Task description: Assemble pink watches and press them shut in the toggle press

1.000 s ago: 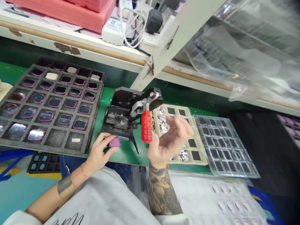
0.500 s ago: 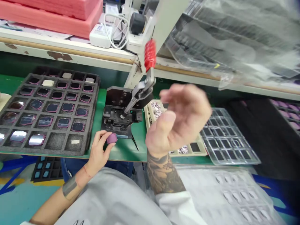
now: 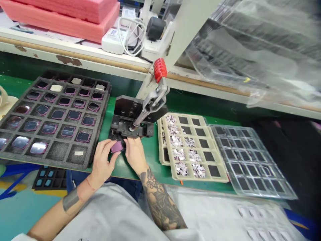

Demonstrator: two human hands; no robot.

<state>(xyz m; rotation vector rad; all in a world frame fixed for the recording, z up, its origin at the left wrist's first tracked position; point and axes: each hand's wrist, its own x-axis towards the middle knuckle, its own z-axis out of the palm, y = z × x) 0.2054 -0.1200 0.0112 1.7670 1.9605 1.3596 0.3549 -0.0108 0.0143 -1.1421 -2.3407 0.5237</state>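
A small purple piece (image 3: 117,147) sits at the front of a black lever press (image 3: 130,121) on the green bench. My left hand (image 3: 102,159) pinches the piece from the left. Touching its right side with the fingertips is my right hand (image 3: 134,152). The press lever with its red handle (image 3: 159,69) stands raised, away from both hands.
A dark foam tray (image 3: 99,129) with several purple-rimmed lens parts lies to the left. A beige tray (image 3: 168,162) of small shiny parts and a clear blister tray (image 3: 253,164) lie to the right. A shelf with pink foam (image 3: 65,18) and cables runs above.
The red lever swung from down to upright. My right hand let go of it, passed through the air and came down onto the purple piece beside my left hand.
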